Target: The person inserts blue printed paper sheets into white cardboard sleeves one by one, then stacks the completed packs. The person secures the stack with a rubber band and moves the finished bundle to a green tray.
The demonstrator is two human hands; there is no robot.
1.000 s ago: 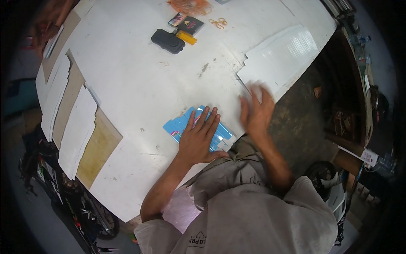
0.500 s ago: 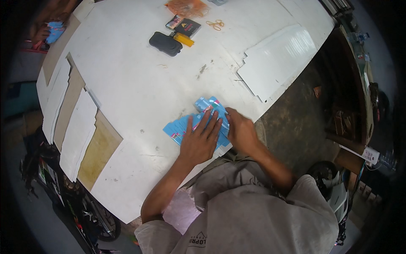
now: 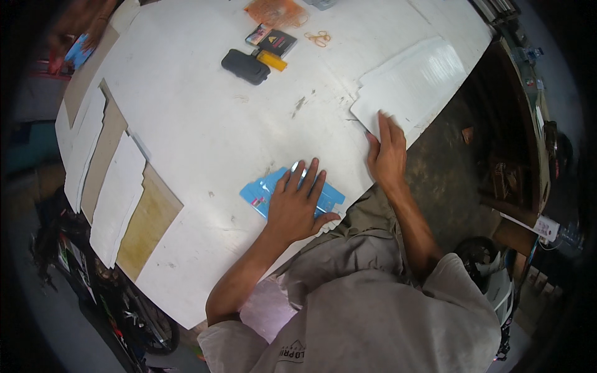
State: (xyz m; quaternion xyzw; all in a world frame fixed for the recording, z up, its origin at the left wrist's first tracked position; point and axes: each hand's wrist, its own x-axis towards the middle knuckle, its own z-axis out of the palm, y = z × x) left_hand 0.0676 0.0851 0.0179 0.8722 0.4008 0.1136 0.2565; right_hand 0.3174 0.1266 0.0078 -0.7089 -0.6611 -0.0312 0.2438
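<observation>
Blue cards (image 3: 262, 190) were found flat on the white table (image 3: 205, 124), close to its near edge. A glossy surface, small pink patches and notched edges were noted; pale, layered edges were seen beside the left thumb. The left hand (image 3: 293, 208) was laid palm down across the middle of the cards, with its fingers spread and slightly bent; the cards were covered, not gripped. The right hand (image 3: 388, 154) was held well apart, its fingers extended together and its thumb set away from them; nothing was seen in it. Its fingertips were placed at the near corner of the white sheets (image 3: 416, 81); whether contact was made could not be told.
</observation>
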